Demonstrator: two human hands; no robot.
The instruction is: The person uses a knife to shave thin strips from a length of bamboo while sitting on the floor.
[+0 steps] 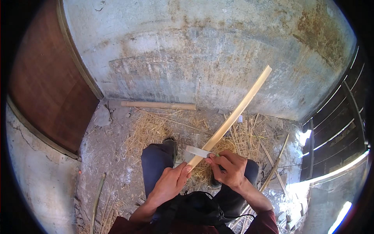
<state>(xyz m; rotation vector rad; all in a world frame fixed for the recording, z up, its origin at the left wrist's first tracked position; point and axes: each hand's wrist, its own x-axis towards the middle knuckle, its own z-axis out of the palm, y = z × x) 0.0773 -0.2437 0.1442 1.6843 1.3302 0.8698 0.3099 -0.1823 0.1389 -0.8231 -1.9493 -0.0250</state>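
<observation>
A long split bamboo strip (pixel 241 106), pale on its inner face, slants from my lap up and away to the right. My left hand (pixel 170 182) is closed round its near end. Across the strip, a little farther along, lies the broad blade of a knife (pixel 198 151). My right hand (pixel 230 167) is closed on the knife's handle, which is mostly hidden by the fingers; a bit of green shows there. The blade points left and touches or nearly touches the strip.
Straw-like shavings (pixel 146 132) litter the floor between my feet and the stained wall (pixel 163 58). A bamboo pole (pixel 157 105) lies along the wall's foot. Thin sticks lie at left (pixel 97 199) and right (pixel 277 163). A brown door (pixel 46 78) stands left, dark slats (pixel 335 128) right.
</observation>
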